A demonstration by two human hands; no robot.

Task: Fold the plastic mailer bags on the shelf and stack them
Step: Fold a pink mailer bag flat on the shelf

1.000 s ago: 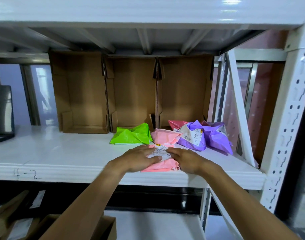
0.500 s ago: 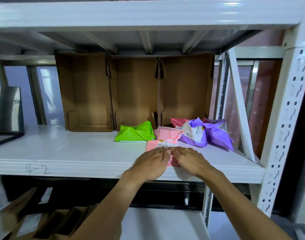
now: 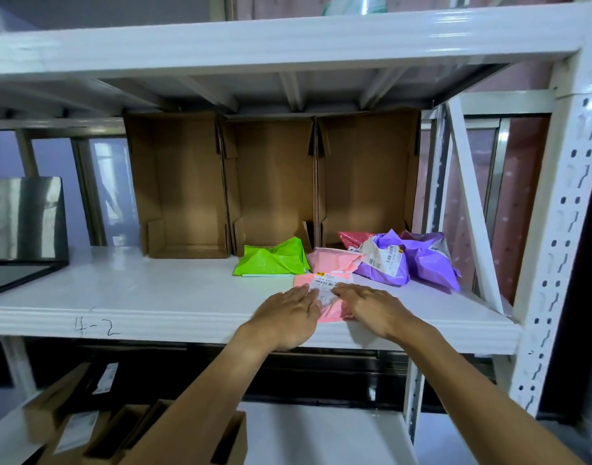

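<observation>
A folded pink mailer bag with a white shipping label lies near the front edge of the white shelf. My left hand lies flat on its left side, fingers straight. My right hand presses flat on its right side. Behind it sit a second pink bag, a crumpled green bag, two purple bags with labels, and a red bag half hidden at the back.
Three open cardboard boxes stand on their sides along the back of the shelf. A dark panel leans at far left. The white upright post and a diagonal brace bound the right. More boxes sit below.
Both hands slid back toward the front edge and apart, so the label on the pink bag shows between them. My head has tilted up a little.
</observation>
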